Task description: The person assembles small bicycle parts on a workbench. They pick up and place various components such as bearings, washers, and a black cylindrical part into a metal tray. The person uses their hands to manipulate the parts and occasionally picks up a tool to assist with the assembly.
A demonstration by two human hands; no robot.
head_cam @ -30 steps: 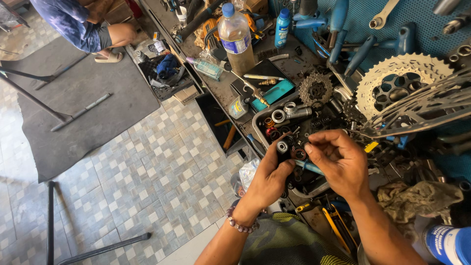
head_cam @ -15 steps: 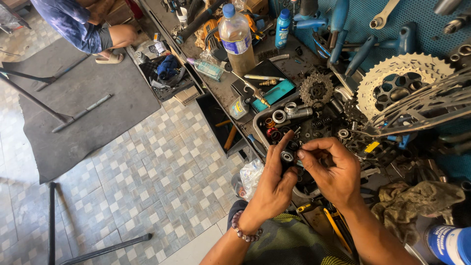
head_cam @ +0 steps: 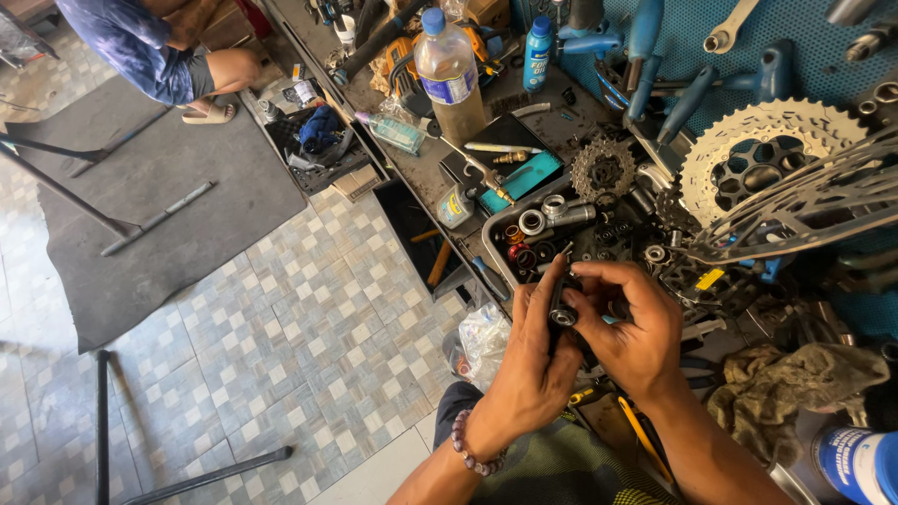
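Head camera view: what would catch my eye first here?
Probably both hands, left hand and right hand, closed around a small dark round metal part at centre. Above right, a large pale toothed cassette gleams against the blue tool board. A clear plastic bottle stands on the cluttered bench beyond.

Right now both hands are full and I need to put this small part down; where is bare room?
The bench is crowded: the grey parts tray, silver cassette sprockets and plastic bottle fill it. Both the left hand and right hand hold a small black round part. Bare room: the tiled floor beside the grey mat.
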